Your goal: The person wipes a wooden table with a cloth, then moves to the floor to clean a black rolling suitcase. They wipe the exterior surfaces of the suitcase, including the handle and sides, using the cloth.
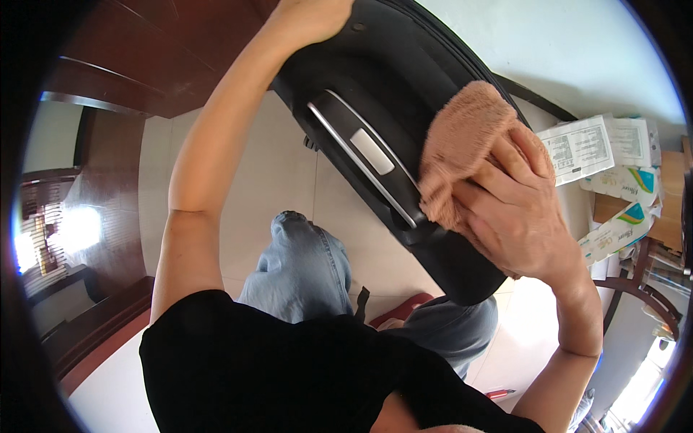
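Note:
A black suitcase (390,65) stretches at a slant before me, from the top edge of the view down to my right knee. Its side carries a black handle (360,154) with silver trim and a pale plate in the middle. My right hand (514,200) grips a brown plush cloth (465,130) and presses it to the suitcase, right of the handle. At the far end, my left hand (316,19) lies against the suitcase; its fingers are cut off by the top of the frame, so their grip is hidden.
Dark red wooden furniture (141,43) stands at the upper left. Several packs of tissue paper (576,149) are piled on the right by the white wall (584,43). A red-handled tool (499,394) lies on the tiled floor (270,162) at lower right, near a wooden chair (644,281).

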`<state>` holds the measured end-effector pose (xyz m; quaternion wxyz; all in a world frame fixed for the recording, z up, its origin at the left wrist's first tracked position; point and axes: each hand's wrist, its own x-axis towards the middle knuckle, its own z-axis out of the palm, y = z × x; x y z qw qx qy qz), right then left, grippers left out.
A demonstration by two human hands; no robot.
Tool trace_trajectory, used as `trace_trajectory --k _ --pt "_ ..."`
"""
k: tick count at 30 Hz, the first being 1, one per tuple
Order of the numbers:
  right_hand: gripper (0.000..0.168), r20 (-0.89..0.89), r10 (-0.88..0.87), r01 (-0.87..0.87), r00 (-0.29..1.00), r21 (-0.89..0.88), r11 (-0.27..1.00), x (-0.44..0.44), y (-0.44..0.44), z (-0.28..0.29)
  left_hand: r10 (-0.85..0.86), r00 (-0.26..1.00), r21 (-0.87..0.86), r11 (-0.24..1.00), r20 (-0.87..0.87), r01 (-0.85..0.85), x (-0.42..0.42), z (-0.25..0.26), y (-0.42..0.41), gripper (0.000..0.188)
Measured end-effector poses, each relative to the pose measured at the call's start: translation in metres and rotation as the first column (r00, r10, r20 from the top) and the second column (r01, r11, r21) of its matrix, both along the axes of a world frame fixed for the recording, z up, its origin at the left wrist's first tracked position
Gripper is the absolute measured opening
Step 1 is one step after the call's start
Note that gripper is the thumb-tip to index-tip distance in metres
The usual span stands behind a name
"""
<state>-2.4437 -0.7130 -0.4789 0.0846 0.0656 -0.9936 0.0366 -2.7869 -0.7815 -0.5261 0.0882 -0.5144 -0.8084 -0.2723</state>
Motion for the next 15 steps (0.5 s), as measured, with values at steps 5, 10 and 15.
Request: trace_trajectory --k 5,10,15 --pt "0.035 -0.044 0.060 -0.053 0.997 0.159 0.986 -0.078 0.003 -0.001 -0.117 0.992 0.092 0.989 0.041 0.113 0.027 0.004 0.014 0.038" --pt "0.033 -0.091 0.108 -0.084 0.990 0.236 0.968 -0.114 0.001 0.001 -0.200 0.860 0.100 0.980 0.470 0.174 0.028 0.001 0.039 0.037" --pt "0.035 0.054 0.029 -0.032 0.998 0.069 0.997 -0.070 -0.007 0.015 -0.171 0.966 -0.154 0.967 0.195 0.203 0.043 0.012 0.045 0.035"
